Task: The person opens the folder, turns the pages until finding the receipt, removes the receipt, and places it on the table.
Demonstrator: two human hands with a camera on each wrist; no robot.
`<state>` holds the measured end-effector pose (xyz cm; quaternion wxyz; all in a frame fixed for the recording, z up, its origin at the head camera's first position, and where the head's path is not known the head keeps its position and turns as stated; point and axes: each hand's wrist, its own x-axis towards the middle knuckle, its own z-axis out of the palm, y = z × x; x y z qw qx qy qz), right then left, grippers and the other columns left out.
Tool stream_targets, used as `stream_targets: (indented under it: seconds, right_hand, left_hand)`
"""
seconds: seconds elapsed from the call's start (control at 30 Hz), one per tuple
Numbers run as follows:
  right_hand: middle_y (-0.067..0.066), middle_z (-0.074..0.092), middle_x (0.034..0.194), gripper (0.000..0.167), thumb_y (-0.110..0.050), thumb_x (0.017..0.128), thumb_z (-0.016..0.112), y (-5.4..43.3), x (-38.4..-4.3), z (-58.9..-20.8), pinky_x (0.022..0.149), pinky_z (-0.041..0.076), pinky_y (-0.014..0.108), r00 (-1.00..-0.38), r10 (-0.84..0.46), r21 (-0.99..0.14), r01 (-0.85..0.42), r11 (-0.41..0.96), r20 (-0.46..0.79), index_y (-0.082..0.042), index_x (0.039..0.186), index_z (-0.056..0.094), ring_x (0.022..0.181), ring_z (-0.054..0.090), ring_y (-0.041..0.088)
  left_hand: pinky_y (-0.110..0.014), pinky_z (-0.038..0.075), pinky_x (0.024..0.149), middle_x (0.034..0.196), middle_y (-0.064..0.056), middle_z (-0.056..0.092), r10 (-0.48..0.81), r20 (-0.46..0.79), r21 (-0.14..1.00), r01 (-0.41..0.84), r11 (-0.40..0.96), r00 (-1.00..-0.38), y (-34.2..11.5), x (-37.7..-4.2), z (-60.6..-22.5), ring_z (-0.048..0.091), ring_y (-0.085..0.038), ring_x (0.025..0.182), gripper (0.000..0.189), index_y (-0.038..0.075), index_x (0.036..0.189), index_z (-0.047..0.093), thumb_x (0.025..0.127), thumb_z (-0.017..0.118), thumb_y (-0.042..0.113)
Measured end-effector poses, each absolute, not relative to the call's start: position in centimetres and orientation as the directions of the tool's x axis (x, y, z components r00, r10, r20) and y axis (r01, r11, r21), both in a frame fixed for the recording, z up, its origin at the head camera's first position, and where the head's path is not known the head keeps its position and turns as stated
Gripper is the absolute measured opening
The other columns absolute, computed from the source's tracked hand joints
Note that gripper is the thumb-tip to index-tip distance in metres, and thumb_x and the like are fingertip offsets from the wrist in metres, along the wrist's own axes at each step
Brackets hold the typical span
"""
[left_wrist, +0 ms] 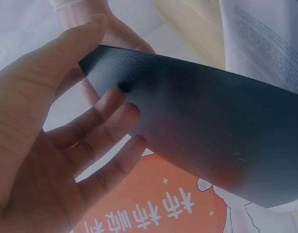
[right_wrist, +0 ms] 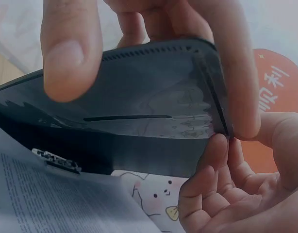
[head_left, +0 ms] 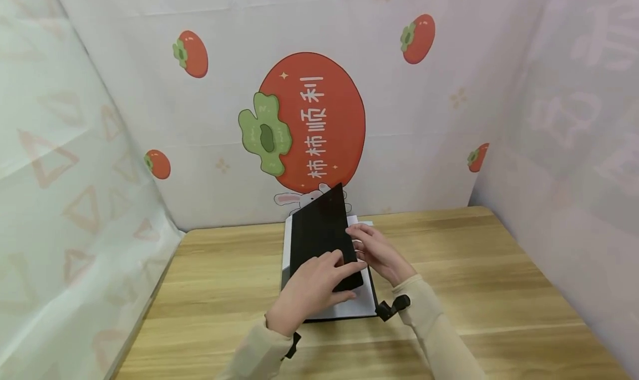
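A black clip folder lies on the table with its front cover lifted and tilted. My left hand grips the cover's near edge, thumb on the inner side and fingers on the outer. At the cover's right edge is my right hand, its curled fingertips pinching the corner in the right wrist view. Inside the cover is a clear pocket with a dark slit. White printed sheets sit in the folder beside a metal clip.
The wooden table extends on both sides of the folder. Behind it hangs a white backdrop printed with persimmons and a rabbit. White cloth walls close in the left and right sides.
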<state>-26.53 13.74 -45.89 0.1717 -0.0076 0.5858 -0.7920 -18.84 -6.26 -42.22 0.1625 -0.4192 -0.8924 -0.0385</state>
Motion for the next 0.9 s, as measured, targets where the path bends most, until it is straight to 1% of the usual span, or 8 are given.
stream_targets:
  seconds: [0.23, 0.37, 0.47, 0.53, 0.63, 0.73, 0.8, 0.9]
  right_hand:
    - [0.000, 0.060, 0.102, 0.019, -0.026, 0.109, 0.061, 13.6, -26.6, -45.7, 0.069, 0.046, 0.024, -0.938, -0.295, -0.920, 0.269, -0.284, -0.183, -0.010, 0.118, 0.056, 0.079, 0.056, 0.012]
    - [0.002, 0.059, 0.103, 0.022, -0.030, 0.113, 0.052, 13.8, -26.6, -46.1, 0.070, 0.048, 0.026, -0.935, -0.305, -0.896, 0.284, -0.342, -0.180, -0.009, 0.121, 0.052, 0.079, 0.055, 0.013]
    - [0.002, 0.056, 0.102, 0.029, -0.035, 0.114, 0.048, 14.2, -26.7, -46.7, 0.069, 0.046, 0.026, -0.939, -0.285, -0.898, 0.284, -0.337, -0.190, -0.007, 0.122, 0.049, 0.076, 0.053, 0.013]
    - [0.002, 0.056, 0.103, 0.033, -0.037, 0.114, 0.047, 14.7, -26.7, -47.4, 0.069, 0.047, 0.025, -0.947, -0.244, -0.922, 0.272, -0.274, -0.207, -0.005, 0.123, 0.049, 0.077, 0.054, 0.012]
    - [0.007, 0.059, 0.107, 0.038, -0.034, 0.113, 0.051, 15.4, -26.6, -48.7, 0.070, 0.047, 0.026, -0.961, -0.154, -0.965, 0.244, -0.100, -0.228, 0.001, 0.129, 0.052, 0.081, 0.058, 0.014]
    - [0.015, 0.062, 0.116, 0.041, -0.030, 0.110, 0.056, 16.0, -26.4, -50.0, 0.073, 0.048, 0.029, -0.967, -0.083, -0.969, 0.236, 0.069, -0.241, 0.006, 0.132, 0.057, 0.087, 0.062, 0.019]
    - [0.018, 0.063, 0.120, 0.043, -0.028, 0.109, 0.058, 16.3, -26.2, -50.5, 0.072, 0.047, 0.030, -0.965, -0.063, -0.963, 0.247, 0.107, -0.255, 0.007, 0.133, 0.059, 0.086, 0.061, 0.020]
    - [0.020, 0.062, 0.121, 0.046, -0.030, 0.108, 0.061, 16.8, -25.9, -51.2, 0.068, 0.047, 0.028, -0.960, -0.046, -0.957, 0.270, 0.109, -0.276, 0.008, 0.133, 0.058, 0.081, 0.059, 0.018]
  left_hand:
    - [-0.017, 0.035, 0.056, 0.092, 0.007, 0.053, 0.728, 0.303, 0.011, 0.766, 0.642, -0.615, -6.3, -19.0, -41.5, 0.041, -0.005, 0.064, 0.054, 0.027, 0.134, 0.069, 0.087, 0.087, 0.047]
    - [-0.015, 0.036, 0.059, 0.092, 0.009, 0.055, 0.728, 0.310, 0.048, 0.774, 0.631, -0.612, -6.5, -19.0, -41.1, 0.043, -0.003, 0.066, 0.055, 0.025, 0.131, 0.070, 0.084, 0.089, 0.046]
    - [-0.015, 0.038, 0.060, 0.091, 0.009, 0.055, 0.728, 0.299, 0.068, 0.774, 0.629, -0.617, -6.7, -19.1, -40.8, 0.045, -0.002, 0.069, 0.056, 0.024, 0.130, 0.070, 0.082, 0.089, 0.048]
    - [-0.015, 0.038, 0.061, 0.091, 0.010, 0.055, 0.723, 0.286, 0.087, 0.768, 0.634, -0.629, -6.9, -19.1, -40.4, 0.046, -0.002, 0.071, 0.058, 0.024, 0.130, 0.069, 0.082, 0.088, 0.049]
    - [-0.017, 0.042, 0.064, 0.091, 0.010, 0.056, 0.709, 0.282, 0.119, 0.757, 0.642, -0.646, -7.5, -19.1, -39.8, 0.049, -0.004, 0.074, 0.058, 0.024, 0.129, 0.068, 0.082, 0.088, 0.049]
    - [-0.020, 0.047, 0.070, 0.094, 0.011, 0.061, 0.687, 0.303, 0.182, 0.748, 0.638, -0.660, -8.6, -19.0, -39.3, 0.053, -0.005, 0.079, 0.058, 0.022, 0.129, 0.069, 0.081, 0.089, 0.046]
    - [-0.023, 0.050, 0.073, 0.097, 0.011, 0.063, 0.669, 0.321, 0.217, 0.740, 0.637, -0.670, -9.5, -19.0, -39.0, 0.055, -0.006, 0.082, 0.057, 0.022, 0.129, 0.069, 0.080, 0.091, 0.043]
    - [-0.025, 0.051, 0.075, 0.100, 0.010, 0.065, 0.639, 0.342, 0.251, 0.723, 0.644, -0.689, -11.0, -18.7, -38.7, 0.055, -0.008, 0.085, 0.059, 0.021, 0.131, 0.069, 0.080, 0.092, 0.039]
